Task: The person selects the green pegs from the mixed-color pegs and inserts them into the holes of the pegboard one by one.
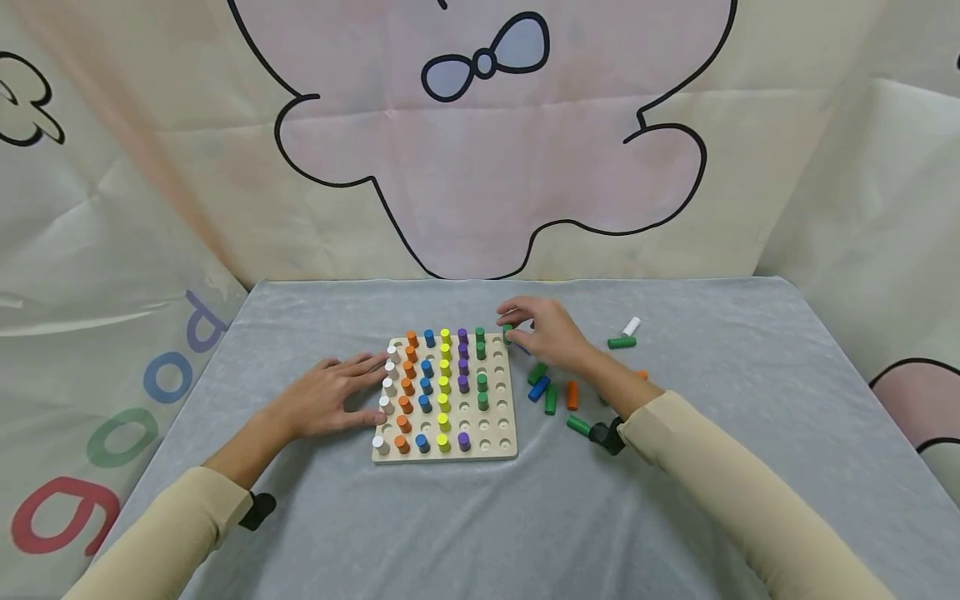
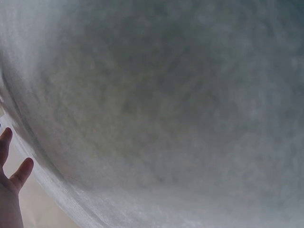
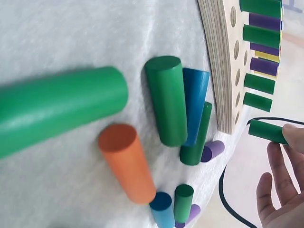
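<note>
A wooden pegboard (image 1: pixel 450 459) lies on the cloth, with columns of white, orange, blue, yellow, purple and green pegs standing in its holes. My right hand (image 1: pixel 550 332) pinches a green peg (image 1: pixel 507 331) between thumb and finger at the board's far right corner. In the right wrist view this green peg (image 3: pixel 267 132) is held apart from the board, beyond its edge. My left hand (image 1: pixel 330 397) spreads its fingers along the board's left edge, beside the white pegs (image 1: pixel 381 444). The left wrist view shows mostly cloth and part of that hand (image 2: pixel 9 190).
Loose pegs lie scattered right of the board: an orange peg (image 1: pixel 572 395), a blue peg (image 1: pixel 538 388), several green ones and a few purple. Farther right are a white peg (image 1: pixel 632 326) and a green peg (image 1: pixel 622 342). Grey cloth (image 1: pixel 720 358) covers the table.
</note>
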### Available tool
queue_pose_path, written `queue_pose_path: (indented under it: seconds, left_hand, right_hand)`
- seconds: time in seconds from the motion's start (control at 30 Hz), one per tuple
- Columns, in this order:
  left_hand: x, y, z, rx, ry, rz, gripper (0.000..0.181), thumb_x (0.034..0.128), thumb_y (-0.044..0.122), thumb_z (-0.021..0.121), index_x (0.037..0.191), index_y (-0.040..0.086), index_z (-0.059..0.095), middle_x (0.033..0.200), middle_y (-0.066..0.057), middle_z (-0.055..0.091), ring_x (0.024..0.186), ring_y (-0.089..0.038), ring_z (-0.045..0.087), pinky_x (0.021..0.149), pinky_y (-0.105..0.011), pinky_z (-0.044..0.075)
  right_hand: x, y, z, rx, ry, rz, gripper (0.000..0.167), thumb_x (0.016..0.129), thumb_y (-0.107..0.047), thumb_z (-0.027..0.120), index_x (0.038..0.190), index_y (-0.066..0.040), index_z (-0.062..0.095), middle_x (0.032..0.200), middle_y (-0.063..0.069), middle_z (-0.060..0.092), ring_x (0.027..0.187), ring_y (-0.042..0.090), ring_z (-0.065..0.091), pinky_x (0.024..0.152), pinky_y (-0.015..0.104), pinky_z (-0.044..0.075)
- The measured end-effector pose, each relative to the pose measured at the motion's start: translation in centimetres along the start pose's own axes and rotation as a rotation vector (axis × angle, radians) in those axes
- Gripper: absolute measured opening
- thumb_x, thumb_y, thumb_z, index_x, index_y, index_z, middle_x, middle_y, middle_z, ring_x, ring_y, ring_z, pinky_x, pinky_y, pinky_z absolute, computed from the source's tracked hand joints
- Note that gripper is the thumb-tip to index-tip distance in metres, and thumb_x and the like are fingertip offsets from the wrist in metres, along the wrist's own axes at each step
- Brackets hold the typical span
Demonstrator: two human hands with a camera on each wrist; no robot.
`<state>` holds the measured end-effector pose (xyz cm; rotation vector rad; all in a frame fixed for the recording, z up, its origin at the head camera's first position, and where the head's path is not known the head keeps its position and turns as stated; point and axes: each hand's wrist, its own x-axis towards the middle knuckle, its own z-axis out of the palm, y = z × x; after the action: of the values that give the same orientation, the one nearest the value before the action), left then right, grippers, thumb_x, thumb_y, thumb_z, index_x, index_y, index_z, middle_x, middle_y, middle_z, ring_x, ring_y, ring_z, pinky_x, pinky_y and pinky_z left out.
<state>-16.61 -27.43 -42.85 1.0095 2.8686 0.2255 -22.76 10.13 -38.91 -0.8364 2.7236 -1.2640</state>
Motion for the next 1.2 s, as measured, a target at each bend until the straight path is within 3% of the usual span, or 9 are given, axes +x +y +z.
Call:
queue_pose_path:
  seconds: [0.47,0.8,1.2]
  left_hand:
    - [0.0,0.0,0.0,-0.007,-0.009,0.001,0.082,0.0890,0.067,0.058,0.150,0.014,0.046,0.160,-0.005,0.034,0.144,-0.033,0.035,0.102,-0.060,0.037]
    - [0.2,-0.2,0.0,-0.006,-0.002,0.013,0.082,0.0893,0.067,0.057,0.151,0.014,0.045,0.160,-0.004,0.033,0.144,-0.033,0.035,0.102,-0.060,0.038]
    - [0.0,-0.2,0.0,-0.012,0.004,0.026,0.080,0.0902,0.065,0.058,0.150,0.013,0.046,0.160,-0.006,0.034,0.144,-0.030,0.035,0.101,-0.060,0.038]
  right_hand:
    - [0.6,0.3,1.6,-0.021,0.052,0.026,0.030,0.091,-0.001,0.070,0.121,-0.001,0.065,0.110,0.011,0.074,0.108,0.026,0.066,0.088,0.048,0.049]
    - [1.0,0.4,1.8,-0.015,0.046,0.073,0.031,0.092,-0.003,0.070,0.123,-0.001,0.065,0.111,0.010,0.074,0.107,0.024,0.066,0.091,0.045,0.049]
    - [1.2,0.6,2.3,-0.011,0.042,0.070,0.029,0.093,-0.003,0.069,0.122,0.000,0.065,0.110,0.011,0.074,0.106,0.026,0.067,0.089,0.045,0.051]
